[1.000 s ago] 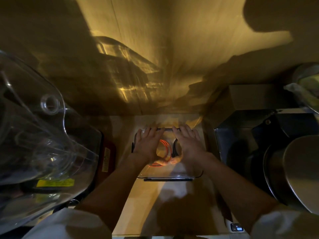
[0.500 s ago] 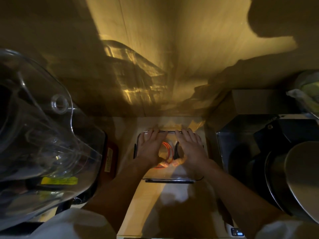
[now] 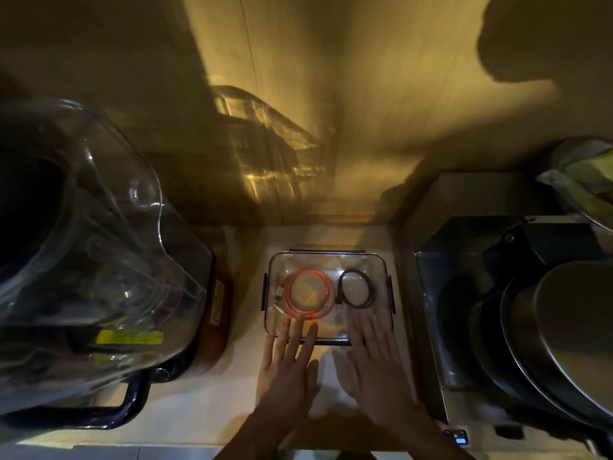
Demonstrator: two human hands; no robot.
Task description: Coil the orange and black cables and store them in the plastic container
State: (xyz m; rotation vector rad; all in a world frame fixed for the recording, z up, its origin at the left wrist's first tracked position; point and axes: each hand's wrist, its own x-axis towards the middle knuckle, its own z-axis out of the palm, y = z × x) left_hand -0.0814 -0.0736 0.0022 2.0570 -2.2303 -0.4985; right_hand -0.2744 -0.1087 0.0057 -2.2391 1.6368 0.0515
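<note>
- Pulling back from over the coils toward the near rim — left hand (image 3: 288, 355) and right hand (image 3: 376, 351), fingers straight and spread, holding nothing.
- Lying coiled side by side inside the clear plastic container (image 3: 384, 267): orange cable (image 3: 323, 287), black cable (image 3: 370, 287), apart.
- Probably finishing — withdrawing slowly, avoiding nudging the rim or springing a coil loose.
</note>
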